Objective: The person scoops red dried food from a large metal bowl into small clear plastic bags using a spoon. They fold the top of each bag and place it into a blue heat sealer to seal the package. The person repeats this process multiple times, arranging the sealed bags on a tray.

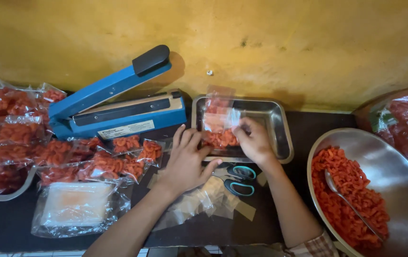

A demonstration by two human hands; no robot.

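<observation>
A small clear plastic bag partly filled with orange-red snack pieces stands in a rectangular steel tray. My right hand pinches the bag's right side near its middle. My left hand rests fingers spread just left of the tray, its fingertips touching the tray's near-left edge and the bag's bottom. A blue hand-lever bag sealer stands with its arm raised, behind my left hand.
Several filled snack bags lie at the left. A packet of empty clear bags lies at front left. Teal-handled scissors lie between my forearms. A large steel bowl of orange snacks holds a spoon at right.
</observation>
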